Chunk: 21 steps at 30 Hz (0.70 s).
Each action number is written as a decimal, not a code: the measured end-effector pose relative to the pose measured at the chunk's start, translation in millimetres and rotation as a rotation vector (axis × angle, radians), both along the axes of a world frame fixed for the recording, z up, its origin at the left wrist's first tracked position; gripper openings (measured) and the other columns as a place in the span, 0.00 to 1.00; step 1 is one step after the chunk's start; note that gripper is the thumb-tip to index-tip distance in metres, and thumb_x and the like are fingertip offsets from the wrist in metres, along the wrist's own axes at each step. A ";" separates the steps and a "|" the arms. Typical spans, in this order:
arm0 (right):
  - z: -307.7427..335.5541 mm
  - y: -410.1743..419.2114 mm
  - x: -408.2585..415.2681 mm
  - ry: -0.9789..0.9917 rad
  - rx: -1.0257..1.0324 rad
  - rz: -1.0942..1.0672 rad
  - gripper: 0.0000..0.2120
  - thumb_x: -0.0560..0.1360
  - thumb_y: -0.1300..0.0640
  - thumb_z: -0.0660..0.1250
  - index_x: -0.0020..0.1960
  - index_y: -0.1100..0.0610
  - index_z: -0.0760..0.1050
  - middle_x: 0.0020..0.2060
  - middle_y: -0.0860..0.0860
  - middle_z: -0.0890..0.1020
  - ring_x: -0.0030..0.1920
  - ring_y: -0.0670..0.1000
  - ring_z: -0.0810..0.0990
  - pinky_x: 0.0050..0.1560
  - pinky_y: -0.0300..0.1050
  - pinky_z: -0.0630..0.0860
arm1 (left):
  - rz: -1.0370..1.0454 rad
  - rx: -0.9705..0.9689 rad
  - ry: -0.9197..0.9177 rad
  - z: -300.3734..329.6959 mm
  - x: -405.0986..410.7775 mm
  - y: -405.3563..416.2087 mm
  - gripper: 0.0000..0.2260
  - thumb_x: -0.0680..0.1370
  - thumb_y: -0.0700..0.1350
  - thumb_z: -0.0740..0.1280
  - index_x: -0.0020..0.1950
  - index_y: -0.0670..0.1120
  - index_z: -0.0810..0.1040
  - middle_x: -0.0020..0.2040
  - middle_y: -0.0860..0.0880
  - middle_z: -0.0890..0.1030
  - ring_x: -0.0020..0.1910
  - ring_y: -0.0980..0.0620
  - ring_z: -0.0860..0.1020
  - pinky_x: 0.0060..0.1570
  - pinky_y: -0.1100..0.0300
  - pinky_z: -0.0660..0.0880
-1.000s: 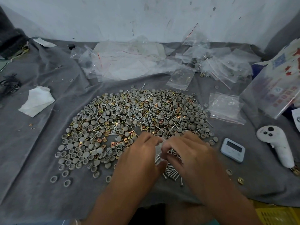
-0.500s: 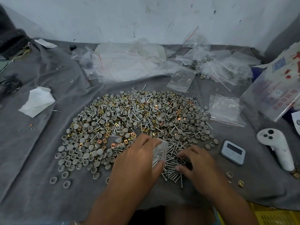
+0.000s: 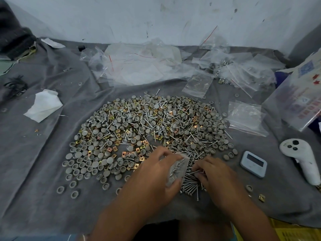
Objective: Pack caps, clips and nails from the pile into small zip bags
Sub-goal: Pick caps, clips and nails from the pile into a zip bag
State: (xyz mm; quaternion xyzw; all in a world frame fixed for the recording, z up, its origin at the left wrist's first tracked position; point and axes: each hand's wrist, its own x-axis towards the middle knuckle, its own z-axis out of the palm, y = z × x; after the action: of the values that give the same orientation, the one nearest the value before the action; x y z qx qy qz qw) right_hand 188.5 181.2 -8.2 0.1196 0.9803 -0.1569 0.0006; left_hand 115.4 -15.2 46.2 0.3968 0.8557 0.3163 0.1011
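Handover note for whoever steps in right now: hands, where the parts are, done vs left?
Left hand holds a small zip bag with a few nails already inside.
Right hand pinches nails at the loose nail cluster just beside the bag.
Mixed pile of grey caps, brass clips and nails lies on the grey cloth ahead.
Spare empty bags sit right of the pile; bags with parts in them lie at the back right.
Done: some nails in this bag. Left: finish it, zip it, then most of the pile.
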 end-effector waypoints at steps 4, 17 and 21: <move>8.0 9.0 1.8 0.172 -0.261 -0.088 0.06 0.76 0.56 0.72 0.48 0.45 0.81 0.45 0.38 0.78 0.47 0.37 0.77 0.48 0.30 0.71 | 0.009 0.002 -0.003 -0.1 0.5 2.2 0.22 0.77 0.54 0.69 0.70 0.57 0.70 0.57 0.64 0.66 0.40 0.65 0.71 0.40 0.76 0.69; -6.9 5.8 -4.5 0.031 -0.064 0.058 0.15 0.81 0.48 0.64 0.66 0.41 0.76 0.52 0.40 0.73 0.56 0.43 0.70 0.54 0.39 0.70 | 0.040 0.034 0.024 4.5 -2.5 4.3 0.20 0.78 0.53 0.68 0.69 0.54 0.71 0.57 0.61 0.68 0.51 0.61 0.73 0.52 0.61 0.76; -6.8 6.5 -0.7 0.011 -0.011 0.051 0.08 0.79 0.47 0.66 0.58 0.42 0.77 0.54 0.38 0.74 0.57 0.41 0.70 0.53 0.35 0.68 | 0.044 0.027 0.029 4.7 -1.9 3.2 0.20 0.78 0.54 0.67 0.69 0.55 0.70 0.57 0.62 0.67 0.51 0.63 0.72 0.52 0.63 0.76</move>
State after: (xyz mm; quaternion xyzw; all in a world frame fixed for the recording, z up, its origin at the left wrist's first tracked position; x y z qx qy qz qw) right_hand 187.8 187.7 -15.0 0.0937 0.9822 -0.1631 0.0001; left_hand 113.5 -12.0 50.9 0.3838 0.8613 0.3240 0.0762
